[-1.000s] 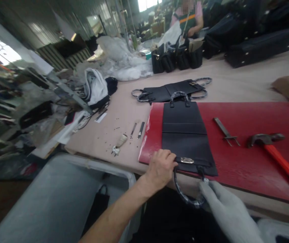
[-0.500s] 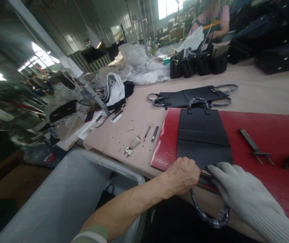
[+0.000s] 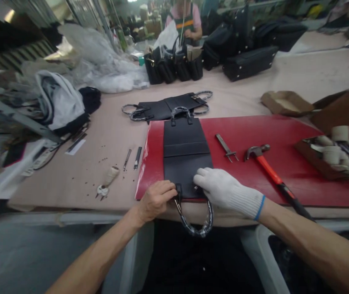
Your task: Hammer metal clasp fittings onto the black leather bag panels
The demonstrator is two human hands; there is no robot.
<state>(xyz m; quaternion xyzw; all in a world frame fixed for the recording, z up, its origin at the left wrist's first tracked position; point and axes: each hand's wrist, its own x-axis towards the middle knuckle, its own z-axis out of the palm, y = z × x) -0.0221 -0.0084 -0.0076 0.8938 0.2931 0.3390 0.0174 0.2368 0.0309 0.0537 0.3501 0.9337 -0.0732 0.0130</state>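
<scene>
A black bag panel (image 3: pixel 186 163) lies flat, with a fold line across its middle. Its near handle (image 3: pixel 200 232), wrapped in clear plastic, hangs over the table's front edge; its far handle (image 3: pixel 180 109) rests at the top. My left hand (image 3: pixel 157 198), bare, is closed on a thin, shiny metal tool (image 3: pixel 178 206) beside the near handle's left tab. I cannot make out the tool's kind. My right hand (image 3: pixel 220 185), in a white knit glove with a blue cuff edge, has its fingers curled at the right tab. Whatever it pinches is mostly hidden.
Under the panel is a red board (image 3: pixel 238 179), bearing a metal pronged tool (image 3: pixel 225 147), a claw hammer (image 3: pixel 269 169) and a box of wrapped tools (image 3: pixel 315 161). Leftward lie pliers (image 3: pixel 108 181) and small punches (image 3: pixel 137 158). Another panel (image 3: pixel 168 106) and finished bags (image 3: pixel 174 65) are behind; a person works beyond.
My view has swung right, bringing the hammer and boxes into sight. My hands have moved slightly apart, and the metal tool now points down beside the handle from my left hand.
</scene>
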